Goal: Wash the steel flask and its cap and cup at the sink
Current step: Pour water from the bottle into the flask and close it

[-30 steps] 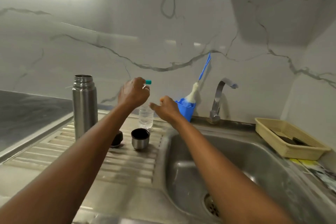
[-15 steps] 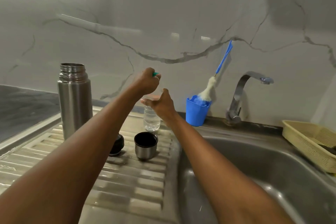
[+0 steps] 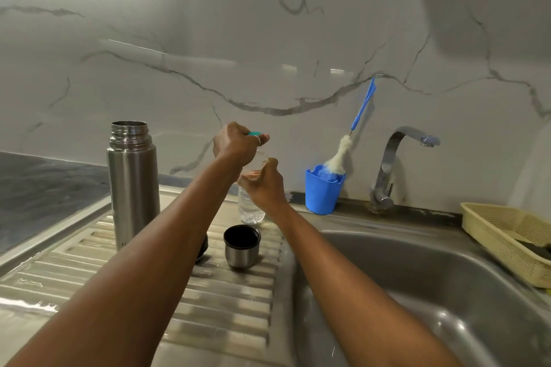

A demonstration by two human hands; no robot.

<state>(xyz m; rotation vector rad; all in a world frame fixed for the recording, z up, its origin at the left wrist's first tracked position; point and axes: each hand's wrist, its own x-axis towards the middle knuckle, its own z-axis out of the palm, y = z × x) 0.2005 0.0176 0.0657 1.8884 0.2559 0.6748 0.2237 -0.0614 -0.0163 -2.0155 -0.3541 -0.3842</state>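
The steel flask point(image 3: 132, 182) stands upright and uncapped on the drainboard point(image 3: 238, 307) at the left. Its steel cup point(image 3: 241, 246) stands mouth up near the sink's edge. The black cap point(image 3: 203, 249) lies between them, mostly hidden behind my left forearm. Behind the cup stands a clear plastic bottle point(image 3: 250, 210) with a teal cap. My left hand point(image 3: 235, 144) grips the teal cap from above. My right hand point(image 3: 264, 185) is wrapped round the bottle's upper body.
The steel sink basin point(image 3: 417, 277) lies to the right, with the tap point(image 3: 390, 164) behind it. A blue holder point(image 3: 323, 191) with a bottle brush point(image 3: 340, 155) stands by the wall. A yellow basket point(image 3: 507, 235) sits at the far right.
My right hand has moved left onto the bottle and closed round it. My left hand stays on the teal cap. The flask, cup and cap have not moved.
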